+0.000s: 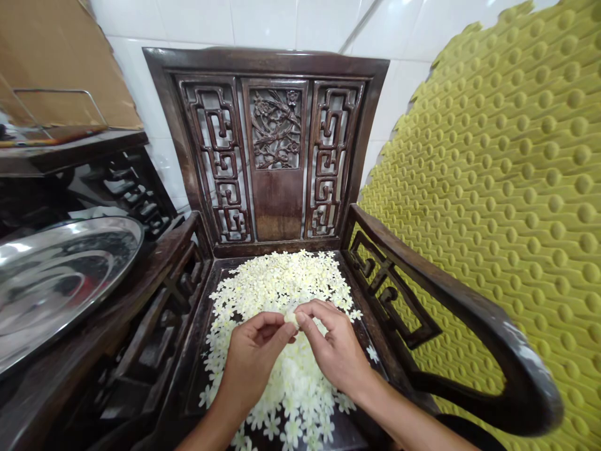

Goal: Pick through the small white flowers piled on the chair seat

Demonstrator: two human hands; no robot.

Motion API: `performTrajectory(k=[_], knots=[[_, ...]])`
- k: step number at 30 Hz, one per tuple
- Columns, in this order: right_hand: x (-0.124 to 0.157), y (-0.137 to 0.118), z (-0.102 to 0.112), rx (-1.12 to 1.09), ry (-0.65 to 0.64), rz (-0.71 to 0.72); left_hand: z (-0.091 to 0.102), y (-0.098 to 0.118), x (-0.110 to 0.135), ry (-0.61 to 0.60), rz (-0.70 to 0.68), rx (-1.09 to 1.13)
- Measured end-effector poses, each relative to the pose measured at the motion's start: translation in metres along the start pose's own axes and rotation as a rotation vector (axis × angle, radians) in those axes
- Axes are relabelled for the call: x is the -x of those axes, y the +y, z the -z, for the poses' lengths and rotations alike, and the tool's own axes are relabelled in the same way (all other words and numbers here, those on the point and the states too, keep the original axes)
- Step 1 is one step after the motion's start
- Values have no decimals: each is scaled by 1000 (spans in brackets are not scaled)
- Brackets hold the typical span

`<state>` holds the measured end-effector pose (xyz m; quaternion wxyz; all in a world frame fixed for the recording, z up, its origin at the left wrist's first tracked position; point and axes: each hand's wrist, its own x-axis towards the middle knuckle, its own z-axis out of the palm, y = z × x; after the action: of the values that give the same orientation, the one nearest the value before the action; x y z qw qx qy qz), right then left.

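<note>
Flower piece: head view, small, cream, mostly hidden by fingertips. Left hand and right hand both pinch it, just above the flat petal-shaped flower pile on the carved dark wooden chair. Shiny steel tray at 9 o'clock, bumpy yellow foam mat at 3 o'clock. Forearms are cut off.

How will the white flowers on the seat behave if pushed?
The flowers look thin and light, lying flat and overlapping, so they'd likely slide and scatter on the seat. Probably delicate: left hand and right hand pinch one flower by fingertips.
</note>
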<state>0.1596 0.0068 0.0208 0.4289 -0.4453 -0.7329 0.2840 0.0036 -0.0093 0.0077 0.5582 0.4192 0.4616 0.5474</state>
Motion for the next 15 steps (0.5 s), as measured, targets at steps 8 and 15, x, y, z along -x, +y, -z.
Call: performTrajectory(k=[8, 15], knots=[[-2, -1, 3, -37, -43, 17, 0, 1, -2, 54, 14, 61], [-1, 2, 0, -41, -16, -35, 0, -1, -1, 42, 26, 64]])
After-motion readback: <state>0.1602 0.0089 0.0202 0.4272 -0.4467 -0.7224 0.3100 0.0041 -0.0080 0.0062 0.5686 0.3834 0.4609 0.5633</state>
